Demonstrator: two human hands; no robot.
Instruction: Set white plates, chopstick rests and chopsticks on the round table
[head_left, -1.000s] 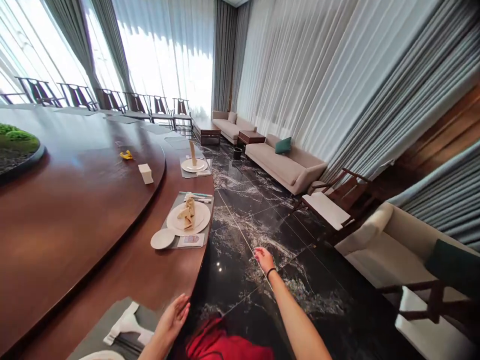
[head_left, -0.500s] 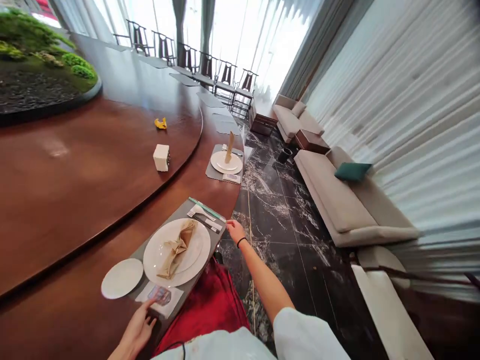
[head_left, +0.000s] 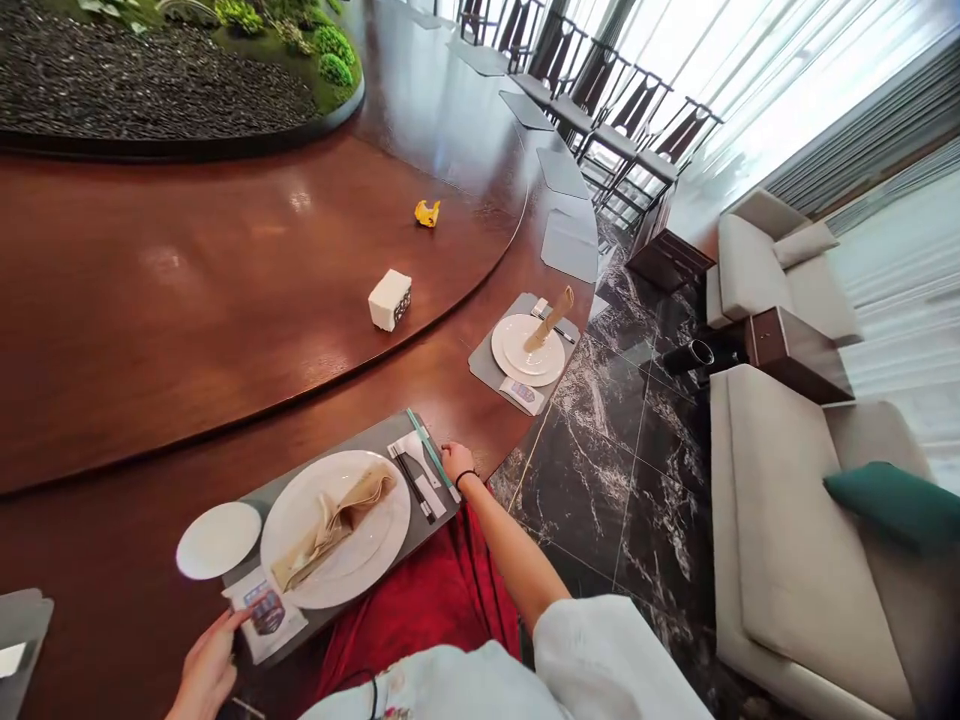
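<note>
Grey placemat [head_left: 375, 438], near edge of the wooden table [head_left: 225, 370], person standing right up against it in a red garment [head_left: 420, 610]. On the mat: large white plate [head_left: 279, 510] with a smaller one stacked on it, tan napkin [head_left: 337, 525] folded and lying across both on a slant. Small white plate [head_left: 219, 540] just beyond the left side, overlapping the mat's corner. Printed packet [head_left: 264, 612] along the mat's left end, near corner towards the person. Right end, side by side: black chopsticks [head_left: 415, 485], white spoon [head_left: 414, 447], teal strip [head_left: 426, 440] outermost.

Left hand [head_left: 212, 660] at the packet: forefinger stretched onto its left edge, other fingers lower and partly hidden. Pinching or only touching, can't tell from where I stand. Right hand [head_left: 456, 462] at the mat's right edge, fingers bent, just beside the teal strip. Fingertips not clear, so can't say whether they grip anything. Dark band [head_left: 466, 474] on that wrist.

Farther along the table, to the person's right: another setting, mat, second plate stack [head_left: 504, 340], rolled napkin [head_left: 550, 322] standing up tilted. On the raised round middle: white box [head_left: 389, 298] near its rim, crumpled-looking yellow object [head_left: 427, 214] behind it, gravel-and-moss planter [head_left: 150, 80] beyond. Dark marble floor [head_left: 585, 470] to the right, then beige sofa [head_left: 806, 520], green cushion [head_left: 892, 500] on it.
</note>
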